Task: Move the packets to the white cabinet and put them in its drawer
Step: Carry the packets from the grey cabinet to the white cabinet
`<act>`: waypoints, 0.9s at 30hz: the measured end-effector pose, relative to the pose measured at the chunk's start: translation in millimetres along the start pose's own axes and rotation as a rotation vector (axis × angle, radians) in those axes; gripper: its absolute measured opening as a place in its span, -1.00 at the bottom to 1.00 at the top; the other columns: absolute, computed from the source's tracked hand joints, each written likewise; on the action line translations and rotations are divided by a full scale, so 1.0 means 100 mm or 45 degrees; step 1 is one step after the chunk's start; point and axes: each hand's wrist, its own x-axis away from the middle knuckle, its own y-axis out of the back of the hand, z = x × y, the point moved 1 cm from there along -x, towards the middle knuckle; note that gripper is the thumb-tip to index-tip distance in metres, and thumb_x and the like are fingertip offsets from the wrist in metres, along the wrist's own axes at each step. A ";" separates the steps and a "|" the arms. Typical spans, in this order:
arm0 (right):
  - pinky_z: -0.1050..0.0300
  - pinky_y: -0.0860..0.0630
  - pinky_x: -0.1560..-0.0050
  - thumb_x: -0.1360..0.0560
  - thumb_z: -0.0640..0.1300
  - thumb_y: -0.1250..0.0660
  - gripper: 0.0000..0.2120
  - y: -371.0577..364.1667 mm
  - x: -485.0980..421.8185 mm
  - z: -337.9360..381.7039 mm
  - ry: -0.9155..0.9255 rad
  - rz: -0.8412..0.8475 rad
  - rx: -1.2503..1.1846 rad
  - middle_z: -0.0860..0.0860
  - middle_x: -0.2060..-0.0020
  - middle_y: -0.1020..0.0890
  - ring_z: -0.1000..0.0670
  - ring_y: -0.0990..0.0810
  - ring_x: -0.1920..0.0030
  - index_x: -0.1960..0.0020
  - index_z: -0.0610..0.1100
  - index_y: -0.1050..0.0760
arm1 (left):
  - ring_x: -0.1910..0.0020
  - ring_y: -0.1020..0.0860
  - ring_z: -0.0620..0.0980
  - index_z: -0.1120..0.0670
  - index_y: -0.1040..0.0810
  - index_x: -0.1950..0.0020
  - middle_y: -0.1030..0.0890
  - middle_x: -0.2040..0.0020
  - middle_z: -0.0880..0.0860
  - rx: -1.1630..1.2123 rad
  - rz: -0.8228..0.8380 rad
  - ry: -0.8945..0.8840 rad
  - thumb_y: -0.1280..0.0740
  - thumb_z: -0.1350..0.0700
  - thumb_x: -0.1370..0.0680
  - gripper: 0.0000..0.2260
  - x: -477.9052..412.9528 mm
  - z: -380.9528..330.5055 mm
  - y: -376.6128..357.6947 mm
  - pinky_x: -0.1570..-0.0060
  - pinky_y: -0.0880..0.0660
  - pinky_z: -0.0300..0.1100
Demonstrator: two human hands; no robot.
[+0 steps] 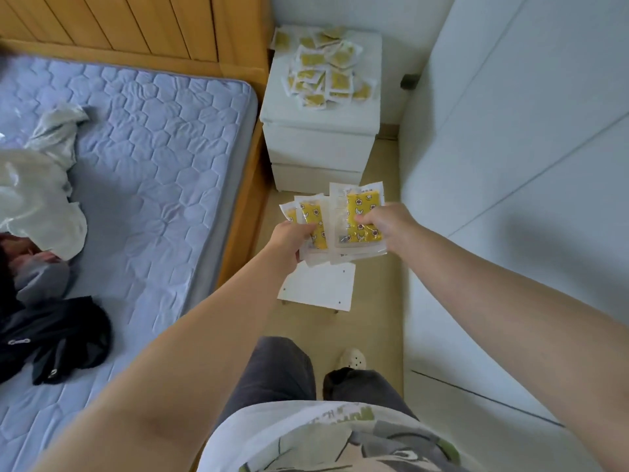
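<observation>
both hands grasp fanned clear-plastic packets with yellow patterned inserts (340,223): left hand (292,238), right hand (388,229), above the floor, short of the white two-drawer cabinet (320,144). drawers look closed; judge: consolidate into one hand, free the other to pull.

- held packets (362,216): bright yellow, printed with small white and dark figures (too blurred to name), inside clear, whitish borders
- packets on the cabinet (326,73): duller yellow, white-edged
- cabinet (320,144): plain white
- mattress (153,148): pale lavender-blue, quilted in hexagons
- headboard (136,25): honey-orange wood planks
- floor (374,318): beige
- trousers (272,373): dark grey
- shirt (306,437): white, green-grey print
</observation>
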 end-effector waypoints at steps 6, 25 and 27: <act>0.00 -0.33 -0.24 -0.42 -0.23 -0.46 -0.43 -0.25 -0.94 0.99 -0.035 -0.038 -0.071 -0.12 -0.25 -0.52 -0.11 -0.47 -0.24 -0.38 -0.26 -0.36 | -0.01 -0.64 0.14 0.17 -0.48 -0.18 -0.63 0.02 0.12 -0.004 -0.010 -0.007 -0.35 0.27 -0.54 -0.78 -0.96 -1.05 -0.05 -0.08 -0.57 0.13; 0.08 -0.39 -0.05 -0.48 -0.25 -0.39 -0.61 -0.34 -3.83 3.20 -0.292 -0.257 -0.177 -0.11 -0.16 -0.54 -0.13 -0.50 -0.17 -0.27 -0.27 -0.43 | 0.02 -0.58 0.14 0.20 -0.42 -0.27 -0.57 -0.06 0.15 -0.409 0.060 0.044 -0.33 0.21 -0.55 -0.70 -3.81 -3.75 -0.93 0.08 -0.57 -0.05; 0.07 -0.39 -0.02 -0.47 -0.25 -0.38 -0.55 -0.18 -4.28 3.29 -0.289 -0.272 -0.144 -0.13 -0.22 -0.53 -0.15 -0.50 -0.20 -0.34 -0.25 -0.40 | 0.13 -0.50 0.07 0.23 -0.41 -0.28 -0.49 0.06 0.09 -0.504 -0.043 -0.016 -0.29 0.21 -0.56 -0.70 -4.12 -3.86 -1.17 0.24 -0.46 -0.15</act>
